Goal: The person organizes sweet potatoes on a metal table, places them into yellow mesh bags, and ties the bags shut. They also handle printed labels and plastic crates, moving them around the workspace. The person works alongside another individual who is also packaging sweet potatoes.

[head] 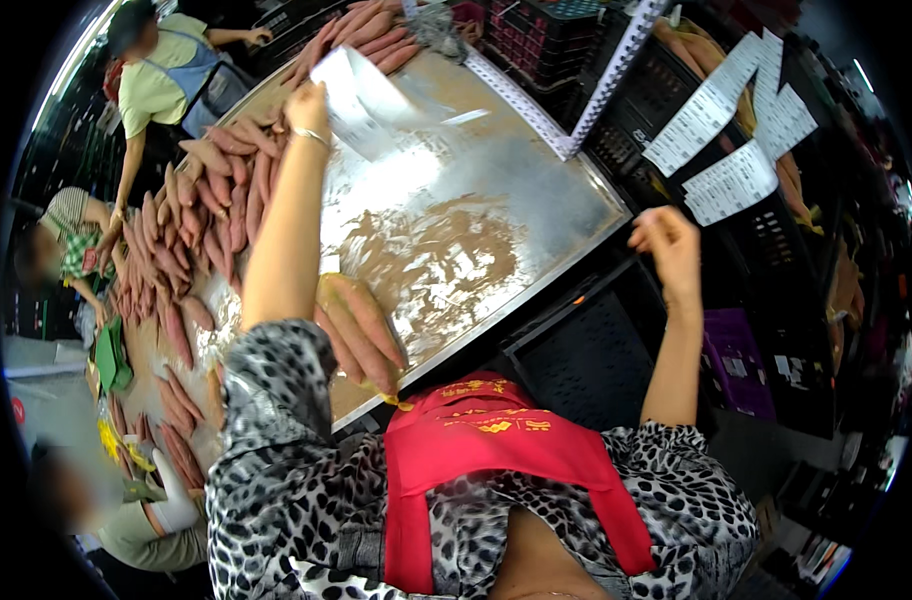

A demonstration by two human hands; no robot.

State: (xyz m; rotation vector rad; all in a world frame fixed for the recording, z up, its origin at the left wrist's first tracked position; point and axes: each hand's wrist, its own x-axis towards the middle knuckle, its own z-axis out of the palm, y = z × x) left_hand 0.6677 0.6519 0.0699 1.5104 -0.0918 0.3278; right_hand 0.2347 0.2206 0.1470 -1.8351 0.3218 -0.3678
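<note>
My left hand (306, 109) is raised over the metal table (456, 180), gripping the edge of a white printed paper sheet (366, 97) that is blurred. Below my left forearm lies a net bag of sweet potatoes (358, 330), with a small white label (330, 263) at its upper end. A big heap of loose sweet potatoes (223, 180) spreads to the left of that arm. Out beyond the table's right corner, my right hand (667, 236) hangs in the air with bent fingers and no object visible in it. Printed label strips (730, 180) lie close by on its right.
Black crates (771, 247) stand at the right, one holding bagged sweet potatoes. A dark crate (591, 360) sits below the table's edge. A white perforated metal post (613, 67) rises at the far corner. Several people work along the left side, one reaching into the heap.
</note>
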